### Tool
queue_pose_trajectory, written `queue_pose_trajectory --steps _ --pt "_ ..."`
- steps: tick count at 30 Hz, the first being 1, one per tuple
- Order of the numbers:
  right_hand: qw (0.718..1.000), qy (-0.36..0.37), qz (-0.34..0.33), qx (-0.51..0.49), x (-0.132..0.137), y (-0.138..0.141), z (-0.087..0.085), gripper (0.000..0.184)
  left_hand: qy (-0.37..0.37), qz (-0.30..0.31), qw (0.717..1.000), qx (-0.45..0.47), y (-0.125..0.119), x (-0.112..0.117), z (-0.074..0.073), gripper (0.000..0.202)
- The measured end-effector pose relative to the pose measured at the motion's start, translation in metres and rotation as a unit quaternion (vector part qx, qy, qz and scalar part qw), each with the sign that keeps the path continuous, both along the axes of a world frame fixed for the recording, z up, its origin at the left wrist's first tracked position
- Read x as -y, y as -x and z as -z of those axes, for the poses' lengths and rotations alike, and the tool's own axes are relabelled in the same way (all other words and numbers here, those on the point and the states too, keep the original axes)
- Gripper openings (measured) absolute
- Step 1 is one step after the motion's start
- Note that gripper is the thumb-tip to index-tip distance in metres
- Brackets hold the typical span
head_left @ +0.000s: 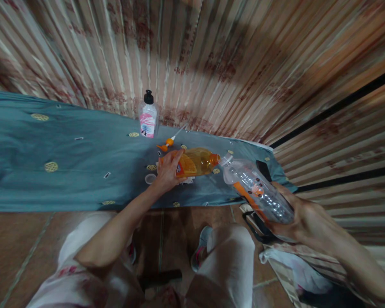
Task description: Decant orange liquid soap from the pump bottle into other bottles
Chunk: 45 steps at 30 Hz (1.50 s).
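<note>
Head view: left hand (168,170), fingers grasping an amber bottle (197,162) over the surface (83,158); right hand (303,216), fingers grasping a clear bottle (259,190), its mouth at or near the other's. Aligned mouths and a steady tilt should limit spills.

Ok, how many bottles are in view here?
3: the orange bottle in the left hand, the clear bottle in the right hand, and the black-capped bottle standing near the curtain.
</note>
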State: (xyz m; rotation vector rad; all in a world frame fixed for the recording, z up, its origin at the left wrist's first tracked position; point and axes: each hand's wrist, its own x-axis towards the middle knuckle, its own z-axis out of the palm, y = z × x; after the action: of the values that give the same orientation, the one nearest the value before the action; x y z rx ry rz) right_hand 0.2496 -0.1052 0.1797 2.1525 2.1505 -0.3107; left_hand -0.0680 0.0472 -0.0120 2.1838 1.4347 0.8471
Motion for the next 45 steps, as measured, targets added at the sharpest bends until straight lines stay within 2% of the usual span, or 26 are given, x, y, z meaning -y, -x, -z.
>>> queue_pose_trajectory --steps 10,20,29,45 --pt "1.000 -0.013 -0.020 -0.015 0.0012 -0.0013 -0.0002 0.080 -0.004 -0.002 1.000 -0.002 0.0000 0.0004 -0.0008 0.105" --pt "1.000 0.003 0.006 -0.009 -0.0003 0.0010 -0.0028 0.082 -0.001 -0.004 1.000 0.001 -0.0003 0.0001 0.0006 0.105" --pt "1.000 -0.010 -0.018 -0.023 -0.0010 0.0014 -0.0021 0.076 -0.004 0.003 1.000 0.002 0.0006 -0.0004 0.0026 0.104" --pt "1.000 -0.006 -0.020 -0.014 0.0001 0.0051 -0.0046 0.069 0.005 -0.006 1.000 0.001 -0.0010 0.0014 -0.0038 0.103"
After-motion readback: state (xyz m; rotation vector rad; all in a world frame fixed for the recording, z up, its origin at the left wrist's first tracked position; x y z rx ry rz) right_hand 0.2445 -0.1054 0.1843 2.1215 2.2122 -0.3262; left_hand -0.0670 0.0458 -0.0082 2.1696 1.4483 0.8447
